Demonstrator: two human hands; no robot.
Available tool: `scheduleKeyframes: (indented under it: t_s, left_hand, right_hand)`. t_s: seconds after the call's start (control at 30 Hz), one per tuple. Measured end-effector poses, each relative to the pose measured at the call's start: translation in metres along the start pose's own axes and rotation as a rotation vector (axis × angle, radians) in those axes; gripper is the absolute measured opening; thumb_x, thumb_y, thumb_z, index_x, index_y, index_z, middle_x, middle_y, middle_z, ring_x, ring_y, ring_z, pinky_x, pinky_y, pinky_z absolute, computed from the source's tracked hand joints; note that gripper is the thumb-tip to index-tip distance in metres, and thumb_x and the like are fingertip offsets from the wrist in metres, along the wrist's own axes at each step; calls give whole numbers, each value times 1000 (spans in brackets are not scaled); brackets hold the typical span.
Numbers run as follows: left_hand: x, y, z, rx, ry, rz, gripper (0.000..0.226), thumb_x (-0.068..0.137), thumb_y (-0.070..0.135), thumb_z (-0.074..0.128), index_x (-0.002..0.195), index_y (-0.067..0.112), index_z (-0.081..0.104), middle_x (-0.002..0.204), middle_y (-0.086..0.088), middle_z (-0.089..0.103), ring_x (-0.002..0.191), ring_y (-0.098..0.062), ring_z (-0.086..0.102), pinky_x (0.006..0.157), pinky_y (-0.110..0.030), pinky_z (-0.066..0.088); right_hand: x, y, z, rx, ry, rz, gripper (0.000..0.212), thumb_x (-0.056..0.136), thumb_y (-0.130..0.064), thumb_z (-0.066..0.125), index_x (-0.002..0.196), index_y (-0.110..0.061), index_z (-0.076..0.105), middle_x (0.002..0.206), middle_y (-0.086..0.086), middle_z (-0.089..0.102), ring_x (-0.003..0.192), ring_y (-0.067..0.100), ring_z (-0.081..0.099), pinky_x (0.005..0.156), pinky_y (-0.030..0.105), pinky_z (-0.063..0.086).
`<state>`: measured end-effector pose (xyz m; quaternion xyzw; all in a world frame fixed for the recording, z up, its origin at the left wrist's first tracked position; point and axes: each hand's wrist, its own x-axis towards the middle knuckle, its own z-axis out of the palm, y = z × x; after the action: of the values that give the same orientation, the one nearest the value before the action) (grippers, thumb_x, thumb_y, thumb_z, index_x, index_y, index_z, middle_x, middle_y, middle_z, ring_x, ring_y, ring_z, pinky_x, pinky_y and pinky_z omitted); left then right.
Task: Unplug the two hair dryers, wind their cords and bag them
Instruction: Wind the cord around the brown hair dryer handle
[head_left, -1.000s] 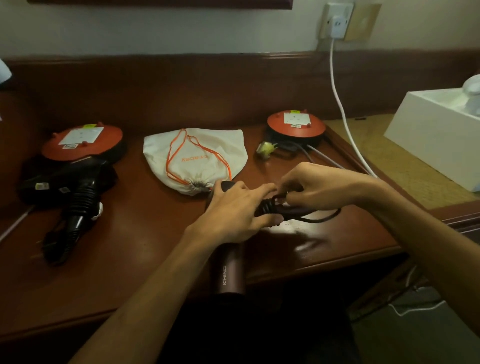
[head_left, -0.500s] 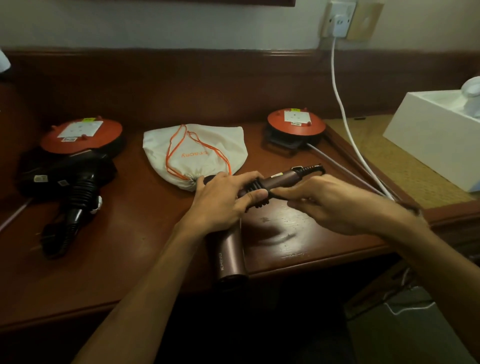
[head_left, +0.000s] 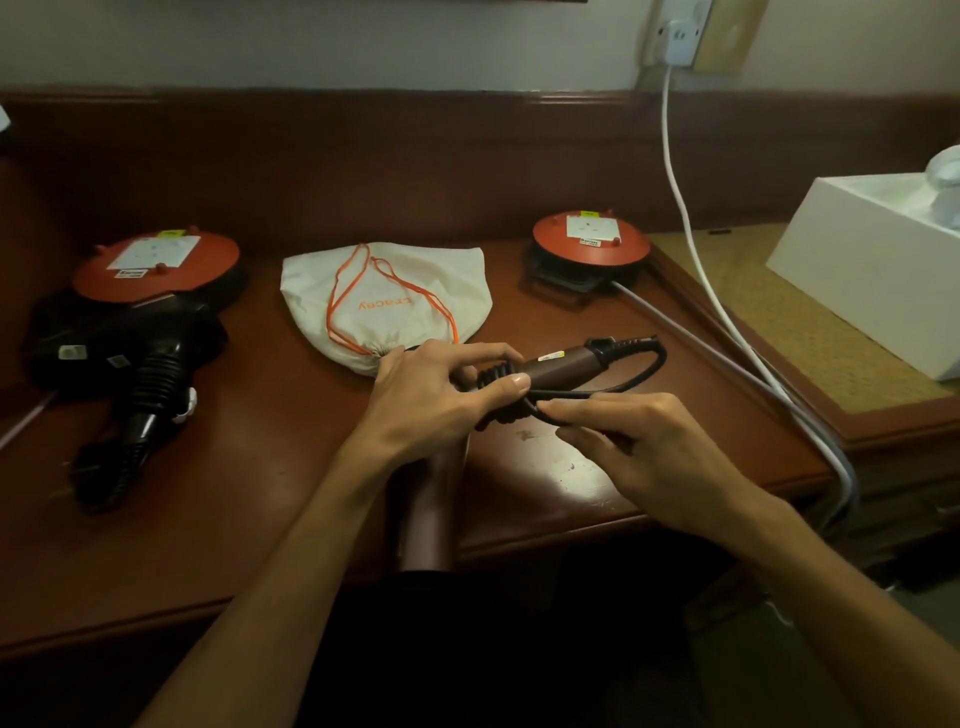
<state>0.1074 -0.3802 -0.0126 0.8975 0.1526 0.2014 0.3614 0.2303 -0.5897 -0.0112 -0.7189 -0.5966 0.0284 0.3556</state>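
My left hand (head_left: 441, 395) grips a brown hair dryer (head_left: 431, 499) where handle meets barrel; the barrel points toward me over the desk's front edge, and the handle (head_left: 563, 361) sticks out to the right. Black cord (head_left: 631, 376) loops from the handle's end back under it, with several turns wound by my thumb. My right hand (head_left: 634, 447) pinches that cord just below the handle. A second, black hair dryer (head_left: 140, 364) lies at the left with its cord wound on its handle. A white drawstring bag (head_left: 384, 296) with orange strings lies behind my left hand.
Two red-topped cable reels sit on the wooden desk (head_left: 208, 519), one at the left (head_left: 156, 265) and one at the back right (head_left: 592, 241). A white cable (head_left: 691, 244) hangs from the wall socket (head_left: 680, 36). A white box (head_left: 872, 265) stands at the right.
The dryer's handle has swung up from under my hands and points right. My right hand has dropped below it, drawing the cord into a loop back toward my left thumb.
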Motion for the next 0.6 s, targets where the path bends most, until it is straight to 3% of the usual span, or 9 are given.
scheduleKeyframes:
  t_s: [0.07,0.13,0.27,0.5,0.6]
  left_hand:
    - [-3,-1,2,-17,26,12,38,83,71,57,112,50,68,72,13,75,81,-4,71,91,-51,51]
    - [-5,-3,2,-32,49,10,38,83,70,59,113,49,69,73,12,75,80,-5,72,90,-50,52]
    - [-7,-5,-6,-253,45,-33,32,86,50,73,115,37,74,78,2,78,72,-14,76,81,-49,61]
    - [-13,-7,-8,-303,15,43,30,85,34,79,114,26,77,81,2,76,71,-14,74,66,-25,57]
    - [-15,-10,-9,-293,-1,90,31,84,35,81,114,28,77,86,1,75,73,-19,75,69,-40,62]
  right_hand:
    - [-5,-1,6,157,51,67,33,92,-12,70,124,-19,72,85,-18,72,74,2,67,66,12,47]
    - [-9,3,11,283,39,128,29,92,-15,69,120,-20,74,69,-4,69,59,14,61,56,18,44]
    - [-20,17,16,542,38,269,19,93,-21,65,101,-12,79,60,10,62,46,29,48,46,35,39]
    - [6,32,16,351,-247,416,26,93,-41,65,86,-21,79,55,0,59,49,14,49,52,25,39]
    - [25,31,17,290,-289,339,17,93,-31,69,89,-16,76,66,1,69,53,12,56,53,23,46]
